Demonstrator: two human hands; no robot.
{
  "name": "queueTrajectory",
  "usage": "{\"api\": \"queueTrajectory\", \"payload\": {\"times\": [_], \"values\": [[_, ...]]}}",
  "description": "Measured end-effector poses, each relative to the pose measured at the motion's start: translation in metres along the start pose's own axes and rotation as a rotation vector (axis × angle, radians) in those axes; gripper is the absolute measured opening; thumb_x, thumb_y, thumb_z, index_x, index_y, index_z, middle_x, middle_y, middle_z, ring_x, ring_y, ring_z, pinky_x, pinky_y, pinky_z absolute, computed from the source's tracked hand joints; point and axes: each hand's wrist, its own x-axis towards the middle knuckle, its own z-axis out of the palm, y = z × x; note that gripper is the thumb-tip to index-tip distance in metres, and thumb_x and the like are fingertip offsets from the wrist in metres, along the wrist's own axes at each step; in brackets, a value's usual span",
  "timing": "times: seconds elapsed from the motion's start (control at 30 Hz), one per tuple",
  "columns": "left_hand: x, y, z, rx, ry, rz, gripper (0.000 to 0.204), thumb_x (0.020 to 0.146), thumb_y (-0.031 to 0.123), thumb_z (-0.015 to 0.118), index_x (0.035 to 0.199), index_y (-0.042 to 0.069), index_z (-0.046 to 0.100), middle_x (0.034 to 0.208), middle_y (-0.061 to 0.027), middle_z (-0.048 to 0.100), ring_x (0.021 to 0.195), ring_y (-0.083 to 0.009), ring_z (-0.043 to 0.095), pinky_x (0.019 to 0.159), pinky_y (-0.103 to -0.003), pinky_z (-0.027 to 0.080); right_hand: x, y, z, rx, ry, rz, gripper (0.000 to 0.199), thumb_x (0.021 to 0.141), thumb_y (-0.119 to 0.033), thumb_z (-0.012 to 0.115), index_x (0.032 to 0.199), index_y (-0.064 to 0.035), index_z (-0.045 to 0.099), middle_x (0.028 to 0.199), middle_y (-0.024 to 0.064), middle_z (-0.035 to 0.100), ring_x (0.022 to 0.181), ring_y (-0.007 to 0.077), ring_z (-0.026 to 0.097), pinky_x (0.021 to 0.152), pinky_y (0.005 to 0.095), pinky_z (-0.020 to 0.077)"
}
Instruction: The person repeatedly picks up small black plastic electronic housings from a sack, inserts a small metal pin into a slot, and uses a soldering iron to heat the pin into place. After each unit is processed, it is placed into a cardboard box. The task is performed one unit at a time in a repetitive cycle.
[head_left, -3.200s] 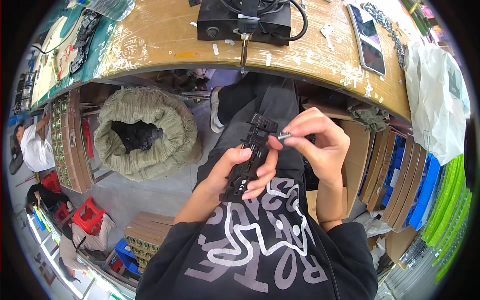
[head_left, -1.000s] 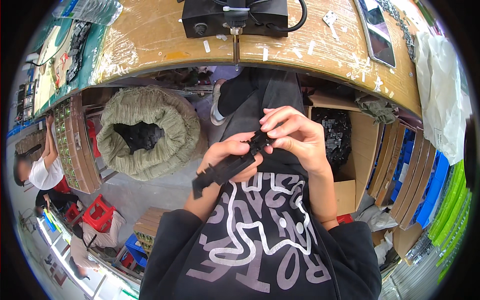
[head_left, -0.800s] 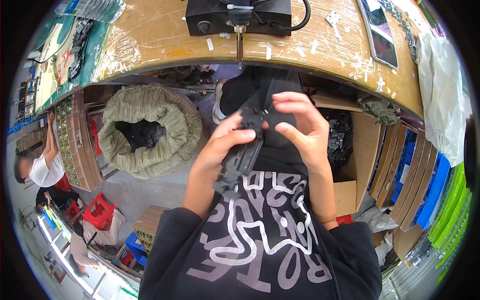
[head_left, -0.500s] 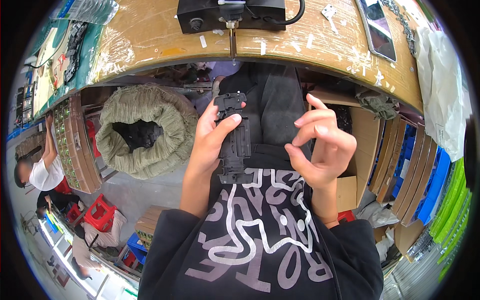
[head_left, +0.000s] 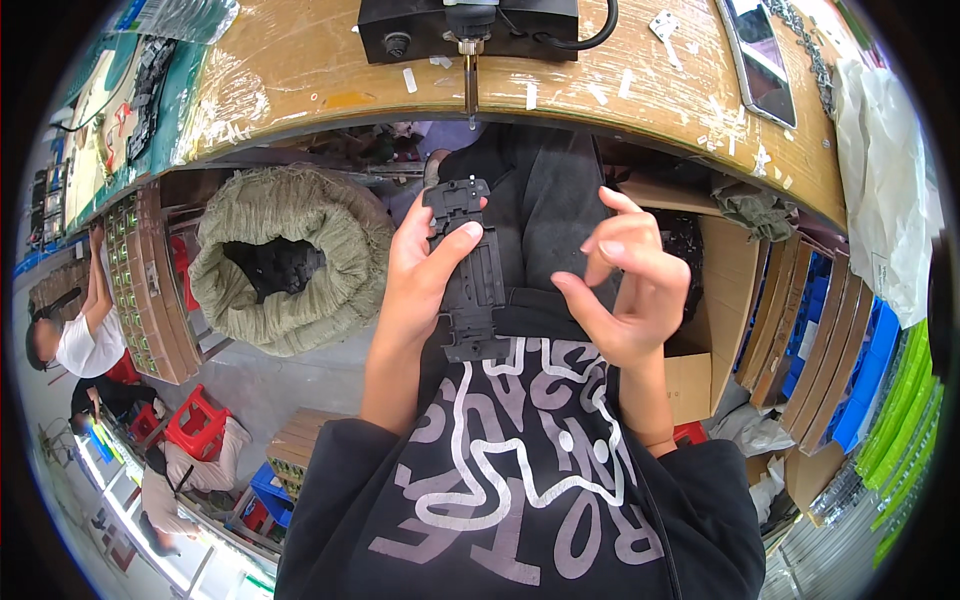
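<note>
Gripping a long black plastic part (head_left: 468, 270), the left hand (head_left: 418, 275) wraps it from the left side, thumb laid across its face and fingers curled behind — a firm hold around the middle. The part stands nearly upright in the view, its long axis running from just above the printed black sweatshirt (head_left: 520, 480) up toward the edge of the wooden workbench (head_left: 300, 70), with the narrower notched end pointing at the bench. The right hand (head_left: 625, 285) hangs just beside it, not touching, fingers half curled with thumb and forefinger drawn close together; whether they pinch something small cannot be told. Above the part, a black box (head_left: 465, 25) sits on the bench with a thin metal bit (head_left: 469, 88) pointing down.
</note>
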Motion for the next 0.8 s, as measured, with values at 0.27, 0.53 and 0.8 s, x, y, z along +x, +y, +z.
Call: {"api": "queueTrajectory", "payload": {"times": [0.27,0.53,0.8], "values": [[0.022,-0.001,0.002,0.071,0.047,0.148,0.025,0.078,0.006,0.056,0.102,0.003,0.049,0.088,-0.0001,0.054,0.074,-0.0038,0.05,0.064,-0.019,0.042,-0.008,0.018,0.009,-0.019,-0.003,0.119,0.04,0.061,0.007,0.065,0.096,-0.0048,0.051,0.068,0.002,0.055,0.07,0.0157,0.054,0.087,0.042,0.037],[0.028,0.01,0.013,0.115,0.04,0.164,0.024,0.077,0.007,0.057,0.099,0.003,0.049,0.082,0.0001,0.054,0.073,-0.0038,0.05,0.062,-0.019,0.042,-0.009,0.006,0.009,0.466,-0.082,0.829,0.034,0.073,-0.001,0.062,0.102,-0.0007,0.046,0.087,0.0062,0.054,0.079,0.0116,0.054,0.075,0.0231,0.0424],[0.026,0.013,0.015,0.105,0.014,0.143,0.022,0.077,0.006,0.057,0.097,0.003,0.049,0.081,0.0,0.054,0.07,-0.0038,0.049,0.06,-0.019,0.042,-0.009,-0.005,0.005,1.032,-0.172,1.179,0.03,0.079,-0.004,0.055,0.105,0.002,0.041,0.086,0.0105,0.053,0.07,0.0203,0.059,0.054,0.0301,0.0538]]}}
